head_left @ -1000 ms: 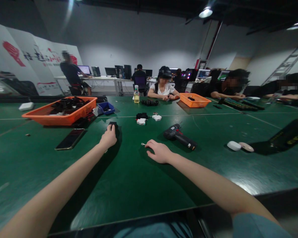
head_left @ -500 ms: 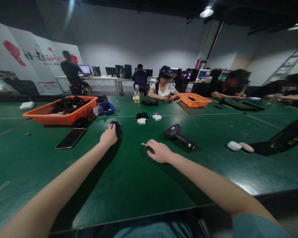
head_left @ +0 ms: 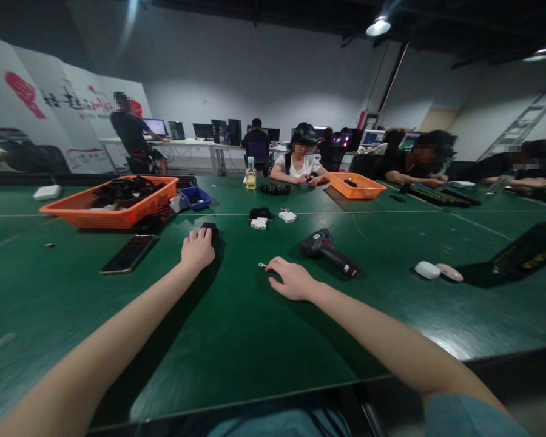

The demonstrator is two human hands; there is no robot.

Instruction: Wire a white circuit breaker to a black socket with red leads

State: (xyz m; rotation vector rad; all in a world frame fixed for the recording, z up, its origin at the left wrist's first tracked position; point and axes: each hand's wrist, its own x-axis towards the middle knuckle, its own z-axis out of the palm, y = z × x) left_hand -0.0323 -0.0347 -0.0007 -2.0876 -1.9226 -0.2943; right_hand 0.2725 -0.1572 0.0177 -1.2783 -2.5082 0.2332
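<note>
My left hand [head_left: 197, 247] is closed on a small black block-shaped part [head_left: 210, 229], its fingertips over the top; most of the part is hidden. My right hand [head_left: 292, 278] rests on the green table, thumb and fingers apart. Just at its fingertips lies a small silvery metal piece with a ring-like end [head_left: 261, 265]; whether the fingers touch it I cannot tell. Beyond the right hand, a black cordless drill [head_left: 330, 252] lies on its side. Further back, a white part [head_left: 259, 223] sits against a black part [head_left: 260, 213], with another white part [head_left: 287, 216] beside them.
Left of my left hand lie a phone [head_left: 128, 254], an orange basket [head_left: 86, 213] of black parts and a blue bin [head_left: 195, 198]. A bottle [head_left: 250, 175] and a second orange basket [head_left: 357, 189] stand further back. A white case [head_left: 427, 270] lies right. Several people sit around.
Both hands stay almost where they were. The view has shifted very slightly; nothing has been picked up or let go.
</note>
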